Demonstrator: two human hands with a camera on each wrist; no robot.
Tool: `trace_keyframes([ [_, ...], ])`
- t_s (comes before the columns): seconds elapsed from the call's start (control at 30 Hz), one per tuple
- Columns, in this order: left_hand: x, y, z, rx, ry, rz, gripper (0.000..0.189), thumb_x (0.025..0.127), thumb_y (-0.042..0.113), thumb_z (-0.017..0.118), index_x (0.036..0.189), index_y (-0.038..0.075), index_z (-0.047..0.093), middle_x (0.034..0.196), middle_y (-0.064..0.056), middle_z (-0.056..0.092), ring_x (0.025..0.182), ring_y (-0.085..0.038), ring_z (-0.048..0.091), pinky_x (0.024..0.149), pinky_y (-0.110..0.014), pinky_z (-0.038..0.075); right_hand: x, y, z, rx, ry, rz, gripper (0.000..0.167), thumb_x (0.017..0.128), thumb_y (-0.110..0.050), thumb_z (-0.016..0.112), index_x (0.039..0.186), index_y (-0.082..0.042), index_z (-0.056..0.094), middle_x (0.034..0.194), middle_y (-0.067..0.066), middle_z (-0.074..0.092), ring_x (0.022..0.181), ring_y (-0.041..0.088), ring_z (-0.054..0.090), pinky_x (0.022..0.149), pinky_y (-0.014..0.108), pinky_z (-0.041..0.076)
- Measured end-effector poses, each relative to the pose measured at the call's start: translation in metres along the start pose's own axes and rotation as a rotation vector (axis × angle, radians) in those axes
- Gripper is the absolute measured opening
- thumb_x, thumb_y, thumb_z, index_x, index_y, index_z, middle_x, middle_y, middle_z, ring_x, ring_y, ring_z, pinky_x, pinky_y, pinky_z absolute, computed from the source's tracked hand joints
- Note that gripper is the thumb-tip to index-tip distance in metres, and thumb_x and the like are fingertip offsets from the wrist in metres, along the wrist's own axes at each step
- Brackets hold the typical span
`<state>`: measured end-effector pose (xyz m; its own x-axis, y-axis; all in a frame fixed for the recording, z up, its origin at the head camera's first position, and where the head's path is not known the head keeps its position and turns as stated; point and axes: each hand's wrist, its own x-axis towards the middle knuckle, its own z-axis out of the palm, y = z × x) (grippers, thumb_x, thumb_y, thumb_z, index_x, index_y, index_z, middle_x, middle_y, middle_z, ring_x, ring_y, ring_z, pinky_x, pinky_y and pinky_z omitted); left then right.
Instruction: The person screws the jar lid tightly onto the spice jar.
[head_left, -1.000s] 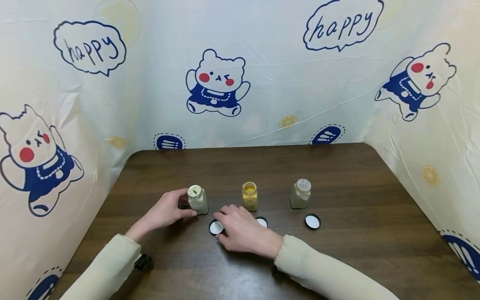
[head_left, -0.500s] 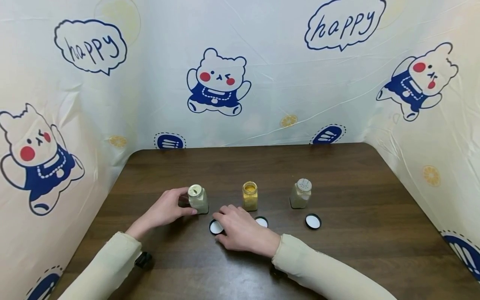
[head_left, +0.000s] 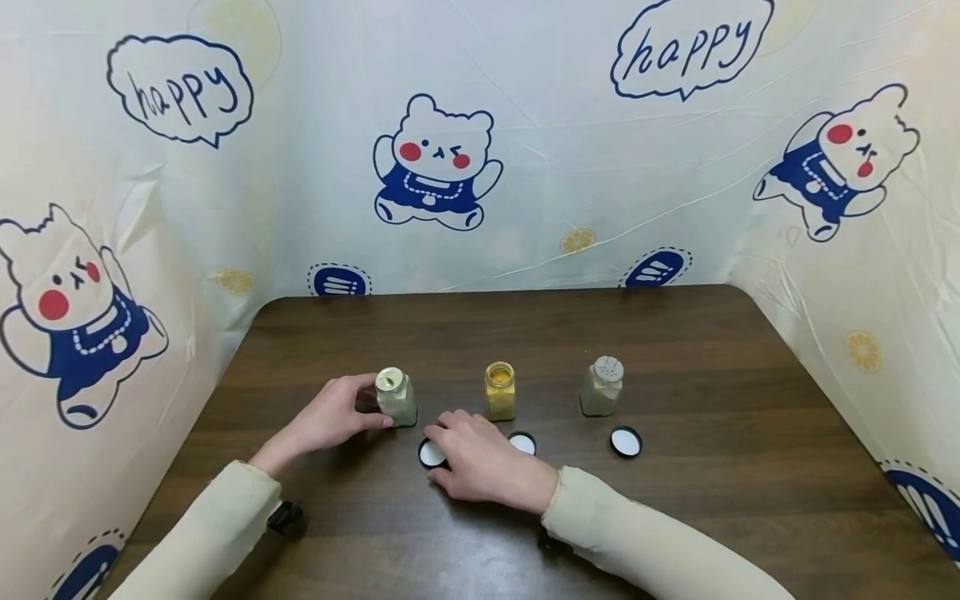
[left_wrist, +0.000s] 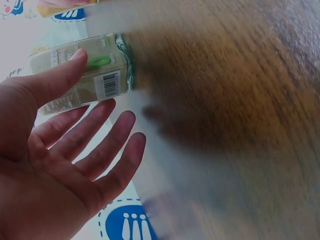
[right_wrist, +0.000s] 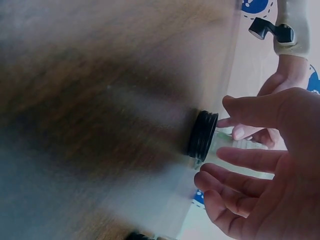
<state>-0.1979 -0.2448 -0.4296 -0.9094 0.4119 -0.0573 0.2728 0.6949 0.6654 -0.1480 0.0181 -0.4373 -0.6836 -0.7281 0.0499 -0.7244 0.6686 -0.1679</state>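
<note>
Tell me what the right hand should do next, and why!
Maybe the right hand should pinch the leftmost lid with its fingers: the lid lies beside them, and the left hand grips the leftmost jar, whose top is uncovered.

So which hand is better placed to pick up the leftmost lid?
Probably the right hand: it sits right at the leftmost lid, fingers loosely open, while the left hand is farther off and holds the leftmost jar.
</note>
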Motion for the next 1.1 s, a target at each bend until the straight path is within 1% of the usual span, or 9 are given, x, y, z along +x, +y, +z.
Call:
trace_keyframes([
  [0.23, 0.0, -0.002, -0.002, 0.015, -0.008, 0.01, 0.048, 0.087, 0.016, 0.09, 0.127, 0.0, 0.069, 0.116, -0.012, 0.074, 0.106, -0.031, 0.071, 0.093, -0.055, 0.056, 0.001, -0.001, -0.001, -0.015, -0.002, -0.005, 0.044, 0.092, -0.04, 0.082, 0.125, -0.012, 0.071, 0.116, 0.002, 0.066, 0.103, 0.018, 0.063, 0.082, 0.036, 0.054],
  [0.53, 0.001, -0.008, 0.002, 0.03, 0.012, 0.04, 0.046, 0.085, 0.018, 0.091, 0.124, 0.003, 0.072, 0.112, -0.007, 0.075, 0.102, -0.026, 0.072, 0.09, -0.052, 0.058, 0.003, -0.001, 0.0, -0.019, -0.008, 0.001, 0.044, 0.093, -0.042, 0.082, 0.124, -0.013, 0.072, 0.113, 0.002, 0.066, 0.099, 0.017, 0.063, 0.078, 0.036, 0.053],
  [0.7, 0.001, -0.009, 0.003, 0.026, 0.022, 0.049, 0.045, 0.085, 0.017, 0.092, 0.123, 0.003, 0.072, 0.113, -0.007, 0.076, 0.102, -0.026, 0.072, 0.09, -0.052, 0.058, 0.004, -0.002, 0.001, -0.013, -0.001, -0.003, 0.042, 0.092, -0.04, 0.082, 0.122, -0.013, 0.072, 0.112, 0.002, 0.066, 0.098, 0.018, 0.063, 0.077, 0.036, 0.053],
  [0.93, 0.002, -0.009, 0.002, 0.011, 0.022, 0.064, 0.043, 0.085, 0.017, 0.092, 0.121, 0.003, 0.073, 0.112, -0.007, 0.076, 0.102, -0.026, 0.073, 0.089, -0.051, 0.059, 0.004, -0.002, -0.001, -0.01, -0.017, 0.008, 0.038, 0.093, -0.034, 0.083, 0.122, -0.012, 0.072, 0.111, 0.002, 0.066, 0.098, 0.017, 0.063, 0.077, 0.035, 0.054],
  [1.1, 0.003, -0.011, 0.003, -0.001, 0.017, 0.066, 0.043, 0.085, 0.017, 0.092, 0.121, 0.003, 0.073, 0.112, -0.008, 0.076, 0.101, -0.027, 0.073, 0.088, -0.051, 0.059, 0.004, -0.002, 0.0, -0.012, -0.012, 0.004, 0.037, 0.093, -0.034, 0.083, 0.121, -0.012, 0.073, 0.109, 0.001, 0.066, 0.096, 0.017, 0.063, 0.076, 0.034, 0.054],
])
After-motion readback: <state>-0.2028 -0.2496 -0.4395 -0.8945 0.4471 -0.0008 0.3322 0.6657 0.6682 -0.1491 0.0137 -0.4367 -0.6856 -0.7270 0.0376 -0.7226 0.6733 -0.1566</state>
